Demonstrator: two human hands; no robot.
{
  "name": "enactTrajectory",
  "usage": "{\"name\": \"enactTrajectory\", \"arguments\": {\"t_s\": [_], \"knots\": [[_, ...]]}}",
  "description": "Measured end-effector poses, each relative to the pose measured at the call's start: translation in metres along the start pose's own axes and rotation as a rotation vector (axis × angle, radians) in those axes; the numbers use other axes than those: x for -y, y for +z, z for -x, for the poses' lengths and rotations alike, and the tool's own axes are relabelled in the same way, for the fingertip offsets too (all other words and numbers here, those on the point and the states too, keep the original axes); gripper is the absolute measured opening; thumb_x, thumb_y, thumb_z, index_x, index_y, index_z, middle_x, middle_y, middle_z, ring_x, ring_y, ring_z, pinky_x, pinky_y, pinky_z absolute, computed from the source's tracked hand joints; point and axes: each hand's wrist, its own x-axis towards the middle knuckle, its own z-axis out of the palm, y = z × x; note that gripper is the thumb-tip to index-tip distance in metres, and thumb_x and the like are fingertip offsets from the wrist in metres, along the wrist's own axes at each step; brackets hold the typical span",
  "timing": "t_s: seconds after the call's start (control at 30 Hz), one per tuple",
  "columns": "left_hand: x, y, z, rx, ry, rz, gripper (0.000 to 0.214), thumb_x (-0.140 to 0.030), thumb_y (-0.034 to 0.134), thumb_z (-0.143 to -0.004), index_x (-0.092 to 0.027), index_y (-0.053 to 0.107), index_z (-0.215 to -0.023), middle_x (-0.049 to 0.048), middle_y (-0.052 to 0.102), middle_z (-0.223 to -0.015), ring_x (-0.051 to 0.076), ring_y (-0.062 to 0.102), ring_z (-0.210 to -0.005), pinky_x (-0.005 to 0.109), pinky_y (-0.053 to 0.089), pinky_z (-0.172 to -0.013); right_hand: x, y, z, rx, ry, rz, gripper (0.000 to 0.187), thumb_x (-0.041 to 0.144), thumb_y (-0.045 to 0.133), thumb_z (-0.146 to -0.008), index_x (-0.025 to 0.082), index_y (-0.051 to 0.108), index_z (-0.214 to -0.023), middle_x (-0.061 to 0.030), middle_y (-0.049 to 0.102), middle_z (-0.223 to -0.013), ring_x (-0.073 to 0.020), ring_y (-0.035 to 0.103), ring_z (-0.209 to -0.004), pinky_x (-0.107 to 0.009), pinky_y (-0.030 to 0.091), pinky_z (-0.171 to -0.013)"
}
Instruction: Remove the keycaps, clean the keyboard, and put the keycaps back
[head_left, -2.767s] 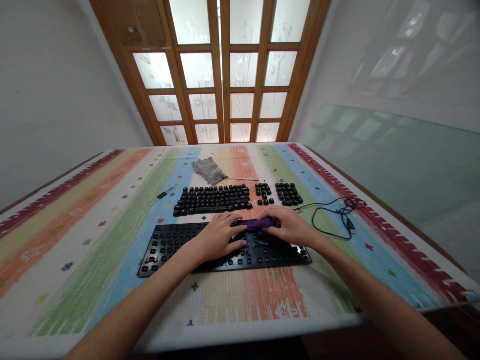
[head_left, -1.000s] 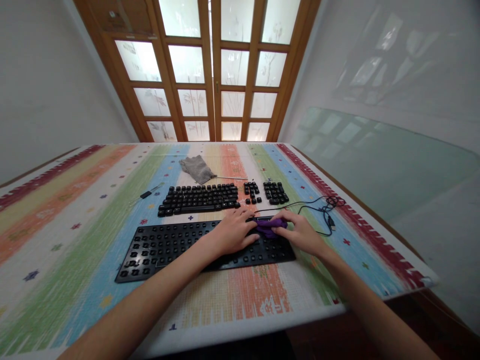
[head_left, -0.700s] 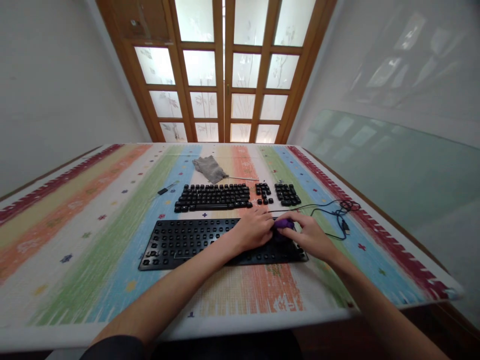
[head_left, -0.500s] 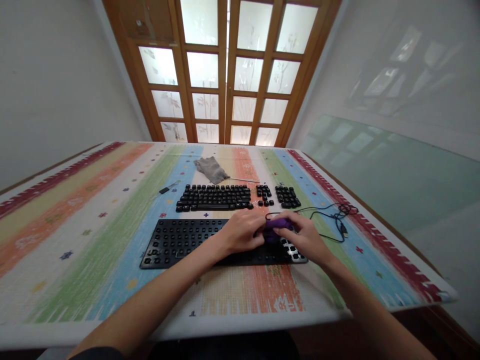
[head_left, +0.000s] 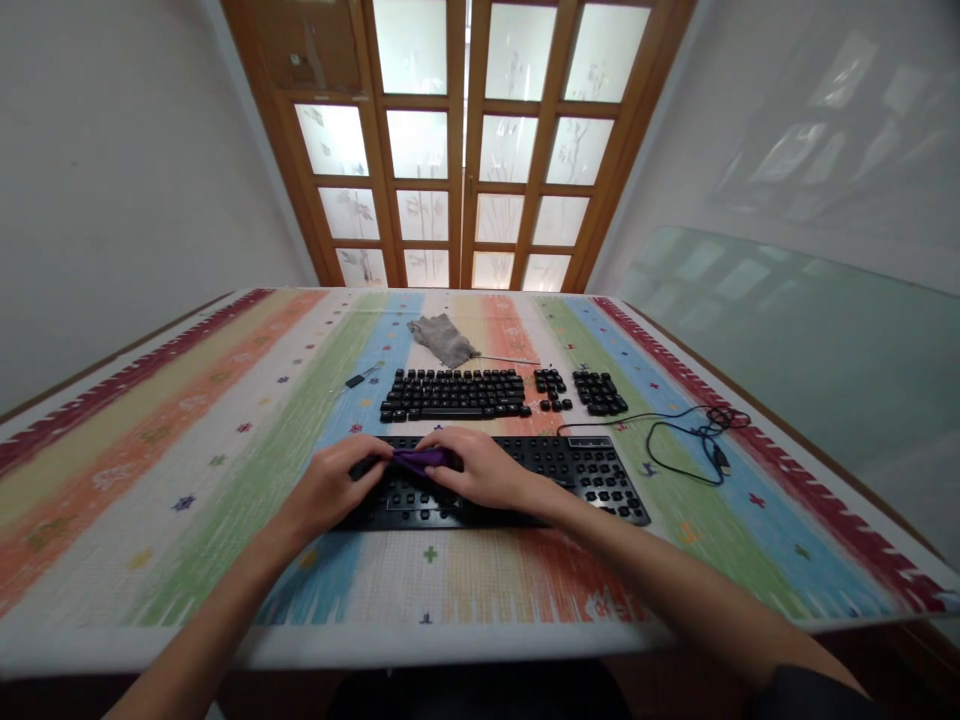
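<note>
A purple cloth is stretched between my two hands over the left part of a black keyboard base. My left hand pinches the cloth's left end near the base's left edge. On its other end, my right hand is closed with thumb and fingers. The base has no keycaps on it, and its switches show in rows. My hands and forearms hide much of its left half. Behind it lie the black keycaps, set out in keyboard order, with a navigation group and a number pad group to the right.
A grey glove-like cloth lies behind the keycaps, a thin rod beside it. At left is a small dark tool with wire ends. The keyboard's coiled cable rests at right on the striped tablecloth.
Both hands have moved left with the purple cloth, from the right part of the keyboard base to its left part. The cloth was bunched and is now stretched. The view has shifted slightly.
</note>
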Motion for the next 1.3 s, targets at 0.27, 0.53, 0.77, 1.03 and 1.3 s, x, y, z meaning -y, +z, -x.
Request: {"name": "enactTrajectory", "arguments": {"t_s": [0.27, 0.53, 0.77, 1.03, 1.3], "knots": [[0.029, -0.025, 0.028, -0.058, -0.086, -0.113, 0.027, -0.039, 0.047, -0.092, -0.021, 0.068, -0.092, 0.0045, 0.073, -0.089, 0.02, 0.07, -0.081, 0.032, 0.057, -0.08, 0.009, 0.037, -0.051, 0.071, -0.025, 0.129, 0.026, 0.017, 0.058, -0.089, 0.019, 0.069, -0.112, -0.0068, 0.07, -0.097, -0.0183, 0.061, -0.089, -0.03, 0.044, -0.082], [0.044, -0.02, 0.033, -0.028, -0.003, -0.154, 0.03, -0.033, 0.045, -0.093, -0.023, 0.073, -0.093, 0.0064, 0.073, -0.094, 0.021, 0.068, -0.088, 0.035, 0.057, -0.083, 0.008, 0.047, -0.058, 0.145, 0.022, 0.322, 0.028, 0.022, 0.054, -0.089, 0.021, 0.074, -0.108, -0.0068, 0.062, -0.086, -0.0183, 0.057, -0.076, -0.028, 0.042, -0.069], [0.035, -0.022, 0.029, 0.01, -0.015, -0.269, 0.031, -0.038, 0.048, -0.089, -0.025, 0.076, -0.091, 0.0077, 0.068, -0.103, 0.022, 0.064, -0.092, 0.038, 0.055, -0.088, 0.006, 0.045, -0.056, 0.136, 0.035, 0.316, 0.028, 0.023, 0.053, -0.089, 0.023, 0.073, -0.108, -0.0058, 0.061, -0.086, -0.0185, 0.056, -0.077, -0.027, 0.041, -0.068], [0.017, -0.015, 0.024, 0.029, -0.018, -0.399, 0.04, -0.042, 0.042, -0.094, -0.021, 0.075, -0.084, 0.0089, 0.066, -0.094, 0.024, 0.062, -0.089, 0.039, 0.053, -0.086, 0.002, 0.043, -0.058, 0.143, 0.051, 0.236, 0.026, 0.021, 0.056, -0.088, 0.022, 0.076, -0.106, -0.005, 0.062, -0.083, -0.0177, 0.055, -0.077, -0.028, 0.041, -0.072], [0.006, -0.006, 0.024, 0.015, -0.059, -0.48, 0.044, -0.036, 0.038, -0.096, -0.019, 0.072, -0.076, 0.0092, 0.065, -0.081, 0.023, 0.061, -0.077, 0.037, 0.052, -0.076, -0.001, 0.046, -0.055, 0.106, 0.047, 0.213, 0.025, 0.021, 0.058, -0.088, 0.022, 0.076, -0.105, -0.004, 0.06, -0.081, -0.0172, 0.054, -0.077, -0.027, 0.04, -0.072]]}}
